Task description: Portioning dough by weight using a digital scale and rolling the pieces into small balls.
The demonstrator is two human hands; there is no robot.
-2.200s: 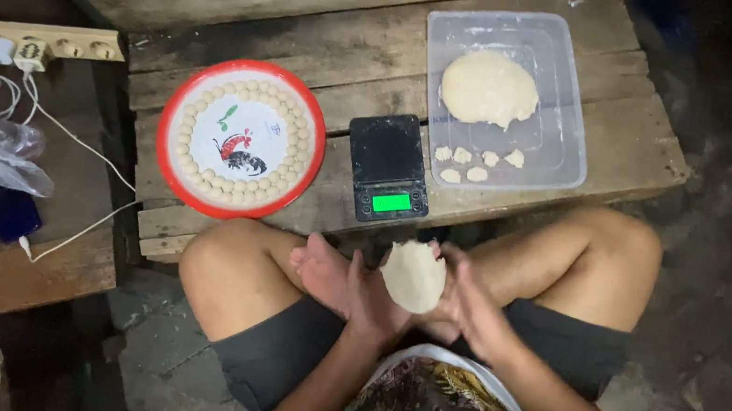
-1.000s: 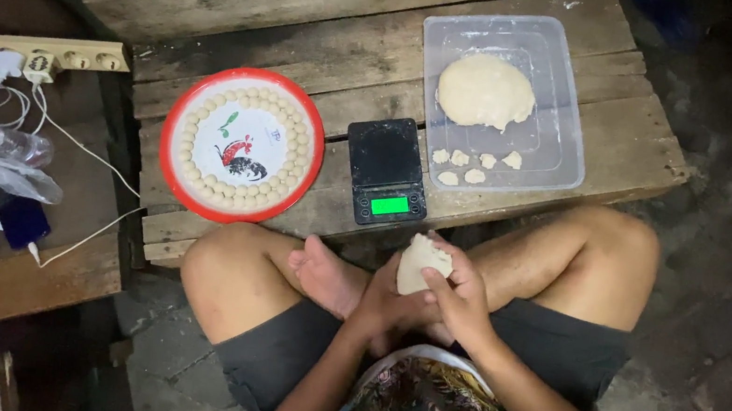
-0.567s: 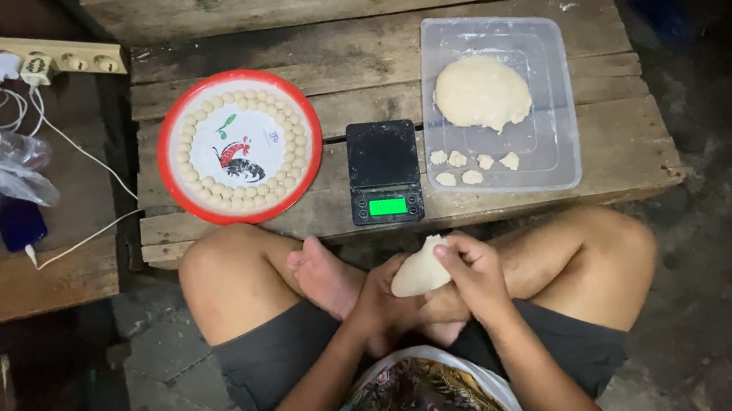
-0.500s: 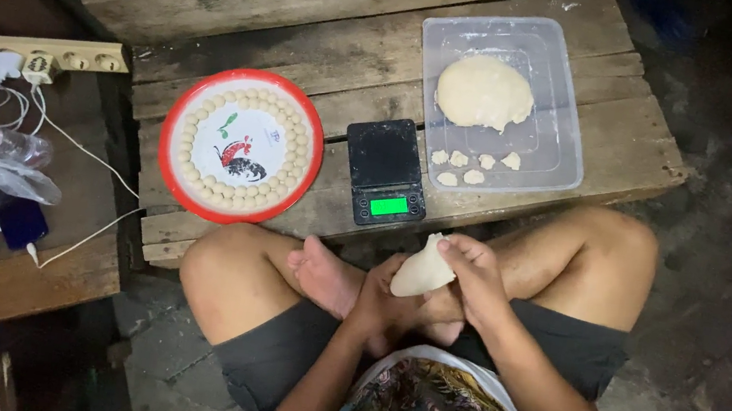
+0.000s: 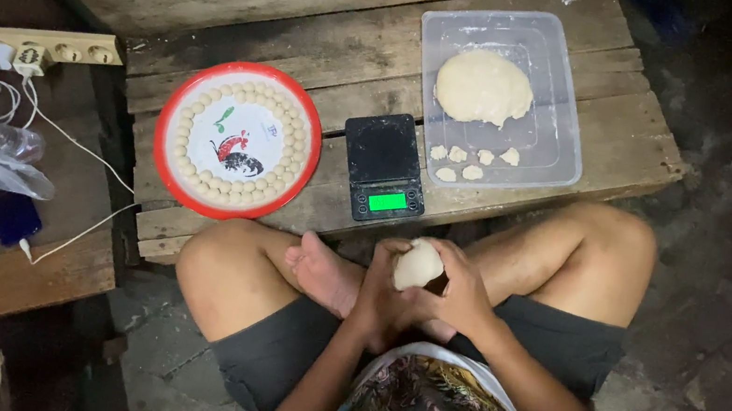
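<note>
I sit cross-legged on the ground in front of a low wooden pallet table (image 5: 353, 15). Both hands meet over my lap around a pale piece of dough (image 5: 418, 264). My left hand (image 5: 381, 294) cups it from the left and below. My right hand (image 5: 460, 289) wraps it from the right, fingers curled over it. The dough looks gathered into a rounded lump between the palms.
On the pallet stand a red-rimmed round tray (image 5: 238, 140) ringed with small dough balls, a black digital scale (image 5: 384, 167) with a green display, and a clear plastic box (image 5: 499, 96) holding a large dough mass and several small pieces. A power strip (image 5: 29, 48), cables and phone lie left.
The dough was a flat disc held open between both hands. It has been folded up and is now closed into a rounded lump. The hands stayed over my lap.
</note>
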